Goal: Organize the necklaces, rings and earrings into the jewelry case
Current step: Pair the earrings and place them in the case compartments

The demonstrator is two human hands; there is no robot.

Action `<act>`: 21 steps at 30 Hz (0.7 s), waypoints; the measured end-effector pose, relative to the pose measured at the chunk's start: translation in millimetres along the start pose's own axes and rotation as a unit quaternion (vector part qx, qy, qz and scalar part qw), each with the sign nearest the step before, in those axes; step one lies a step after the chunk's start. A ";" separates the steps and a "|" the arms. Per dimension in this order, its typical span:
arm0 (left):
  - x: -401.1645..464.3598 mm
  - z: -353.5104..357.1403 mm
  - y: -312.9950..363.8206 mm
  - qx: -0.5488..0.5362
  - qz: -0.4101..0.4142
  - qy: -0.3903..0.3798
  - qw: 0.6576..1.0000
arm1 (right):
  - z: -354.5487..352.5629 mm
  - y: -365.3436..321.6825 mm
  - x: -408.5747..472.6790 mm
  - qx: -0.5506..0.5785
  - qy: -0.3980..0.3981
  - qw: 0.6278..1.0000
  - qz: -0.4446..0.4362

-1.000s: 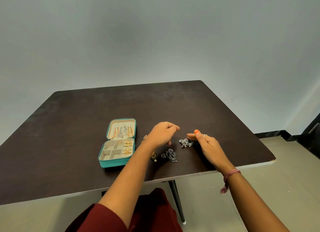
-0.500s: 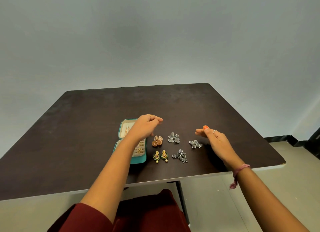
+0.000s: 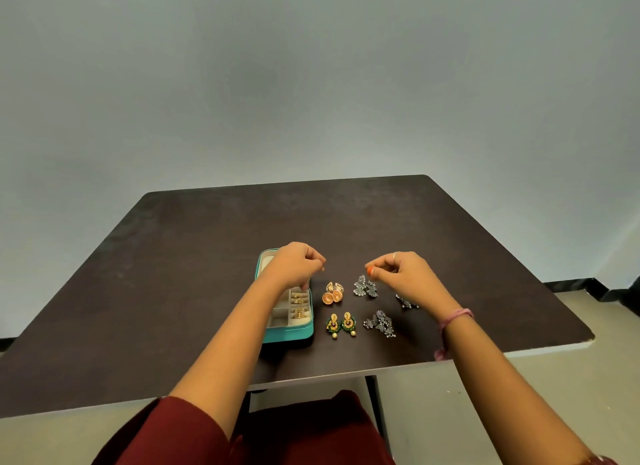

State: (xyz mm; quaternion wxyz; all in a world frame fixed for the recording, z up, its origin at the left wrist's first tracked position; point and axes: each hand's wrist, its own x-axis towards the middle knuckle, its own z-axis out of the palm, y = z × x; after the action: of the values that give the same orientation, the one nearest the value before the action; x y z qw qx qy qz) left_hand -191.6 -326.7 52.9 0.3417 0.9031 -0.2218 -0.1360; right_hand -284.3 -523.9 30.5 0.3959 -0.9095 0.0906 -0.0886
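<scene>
Earring stage: five earring pairs lie on the worktop right of the open jewelry case. Left hand and right hand hover with curled grips; contents cannot be told. Next: pinch gold pair.

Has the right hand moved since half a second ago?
Yes. The right hand has shifted left: it was to the right of the outer silver earrings, and now it partly covers them.

Your room: plain and dim.
Dark table ahead, grey wall at twelve o'clock, beige floor at four.
</scene>
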 end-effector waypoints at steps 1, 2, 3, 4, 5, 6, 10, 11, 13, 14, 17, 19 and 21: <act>1.6 -0.2 -1.0 0.018 0.001 -0.010 1.000 | 3.0 -3.9 3.0 -0.027 -0.020 0.999 0.001; 3.2 0.2 -1.9 0.032 0.002 -0.018 0.999 | 6.1 -7.7 5.6 -0.050 -0.041 0.998 0.002; 4.7 0.6 -2.8 0.044 0.002 -0.024 0.999 | 9.6 -11.6 8.7 -0.068 -0.060 0.996 0.003; 5.9 1.0 -3.3 0.054 0.003 -0.029 0.998 | 13.2 -14.9 12.1 -0.086 -0.076 0.993 0.004; 7.0 1.7 -3.7 0.064 0.002 -0.032 0.997 | 16.8 -17.7 15.5 -0.107 -0.089 0.990 0.007; 7.9 2.4 -3.7 0.075 0.001 -0.035 0.997 | 20.3 -20.3 19.3 -0.129 -0.100 0.987 0.013; 12.6 8.7 -2.1 0.112 -0.005 -0.054 0.992 | 30.1 -27.0 30.9 -0.189 -0.126 0.973 0.032; 13.7 9.8 -1.5 0.118 -0.006 -0.060 0.991 | 32.0 -28.5 32.9 -0.193 -0.129 0.972 0.037; 16.5 11.7 0.1 0.123 -0.007 -0.075 0.990 | 36.0 -30.5 35.8 -0.199 -0.136 0.969 0.049; 17.8 12.3 0.9 0.127 -0.008 -0.083 0.988 | 38.0 -31.1 37.1 -0.202 -0.141 0.968 0.054; 20.4 14.6 2.0 0.139 -0.018 -0.100 0.985 | 42.0 -32.1 40.0 -0.204 -0.151 0.965 0.065; 21.8 16.5 1.4 0.149 -0.020 -0.103 0.983 | 42.4 -33.2 41.4 -0.201 -0.155 0.965 0.072; 22.6 18.0 0.3 0.153 -0.020 -0.103 0.983 | 42.8 -34.6 41.7 -0.199 -0.159 0.964 0.079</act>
State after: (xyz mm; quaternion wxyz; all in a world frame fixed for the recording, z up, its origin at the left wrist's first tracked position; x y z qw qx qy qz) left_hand -179.3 -348.1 37.9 0.1718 0.9302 -0.2558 -0.1993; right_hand -230.7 -480.4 31.0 0.2221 -0.9622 0.1137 0.1089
